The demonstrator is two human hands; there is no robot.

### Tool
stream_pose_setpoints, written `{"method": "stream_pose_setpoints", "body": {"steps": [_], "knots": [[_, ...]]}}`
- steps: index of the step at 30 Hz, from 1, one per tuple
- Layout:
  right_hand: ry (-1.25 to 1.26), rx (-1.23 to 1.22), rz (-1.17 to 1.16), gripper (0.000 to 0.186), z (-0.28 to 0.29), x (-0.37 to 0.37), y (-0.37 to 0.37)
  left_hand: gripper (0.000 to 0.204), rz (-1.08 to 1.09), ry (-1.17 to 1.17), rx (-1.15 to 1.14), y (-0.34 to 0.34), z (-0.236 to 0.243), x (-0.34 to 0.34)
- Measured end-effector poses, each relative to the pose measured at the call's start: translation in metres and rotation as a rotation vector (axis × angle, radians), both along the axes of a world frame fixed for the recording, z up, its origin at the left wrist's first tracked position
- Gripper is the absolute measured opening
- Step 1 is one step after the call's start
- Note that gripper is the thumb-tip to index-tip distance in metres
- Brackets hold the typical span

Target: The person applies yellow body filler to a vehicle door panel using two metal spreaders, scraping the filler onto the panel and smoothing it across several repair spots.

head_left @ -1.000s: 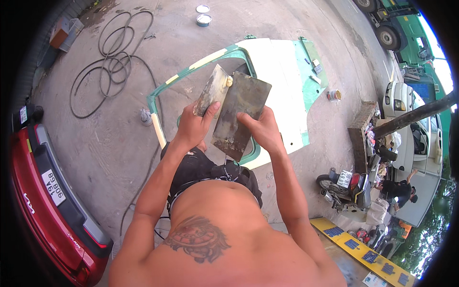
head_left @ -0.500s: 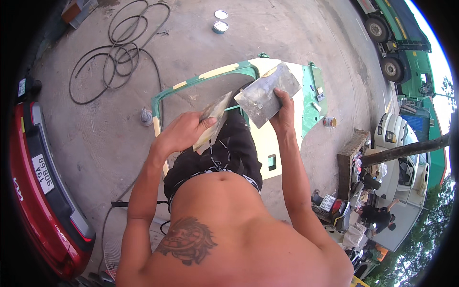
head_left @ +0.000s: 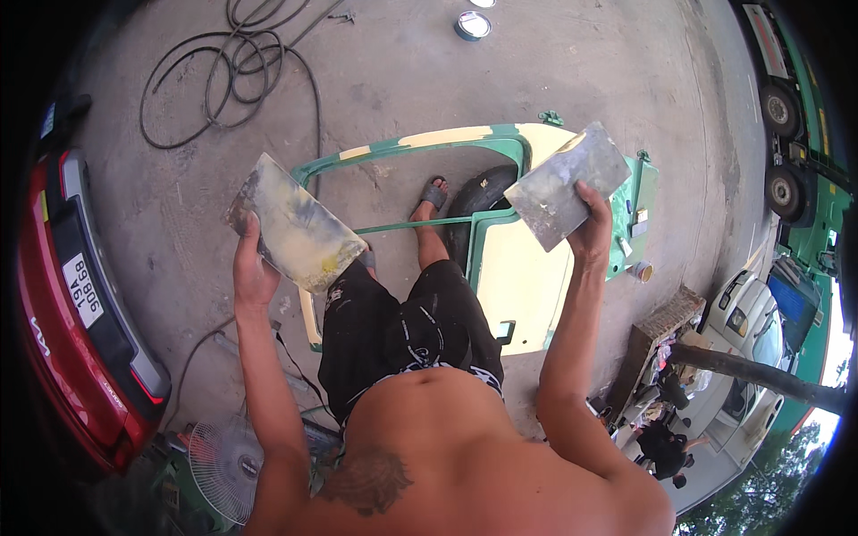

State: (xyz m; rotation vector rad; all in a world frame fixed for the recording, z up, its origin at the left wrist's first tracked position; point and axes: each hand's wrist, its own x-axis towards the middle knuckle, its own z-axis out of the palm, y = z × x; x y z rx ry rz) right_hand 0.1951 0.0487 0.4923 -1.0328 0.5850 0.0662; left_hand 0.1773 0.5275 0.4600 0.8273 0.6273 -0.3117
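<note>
1 cream-and-green vehicle door (head_left: 514, 277) is the largest thing near the hands on my feed, set beyond the wearer's waist, with a dark tyre (head_left: 487, 192) showing through its window opening. Next in size come 2 thin, flat plates, held well apart: from my remote seat I see the left plate (head_left: 299, 223) out by the window frame and the right plate (head_left: 567, 188) in front of the cream panel. I'd watch the right plate most, since a careless turn of the wrist could let a corner nick that panel. Each is gripped near an edge, so I judge that a loose thumb could let it tip or drop. The left plate looks grey under broad cream smears, with a yellow patch toward its lower right end; the right plate is darker grey, scuffed and more thinly marked. Smaller again, the left hand (head_left: 255, 268) clasps its plate by the lower left edge, and the right hand (head_left: 593, 228) pinches the other, thumb across the face. Last, a tin (head_left: 472, 27) stands on the ground.
</note>
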Motion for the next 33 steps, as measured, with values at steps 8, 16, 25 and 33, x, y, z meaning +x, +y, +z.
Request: {"method": "stream_pose_setpoints", "body": {"steps": [8, 16, 25, 33], "knots": [[-0.086, -1.603, 1.089, 0.063, -0.344, 0.080, 0.058, 0.058, -0.430, 0.266, -0.451, -0.149, -0.288, 0.039], [-0.232, -1.861, 1.207, 0.058, -0.515, 0.105, 0.080, 0.054, -0.348, 0.473, -0.550, -0.193, -0.461, 0.058], [-0.268, -1.726, 1.134, 0.059, -0.548, 0.113, 0.087, 0.059, -0.318, 0.489, -0.693, -0.214, -0.508, 0.077], [-0.177, -1.644, 1.315, 0.064, -0.530, 0.095, 0.086, 0.057, -0.218, 0.502, -0.691, -0.220, -0.500, 0.051]]}}
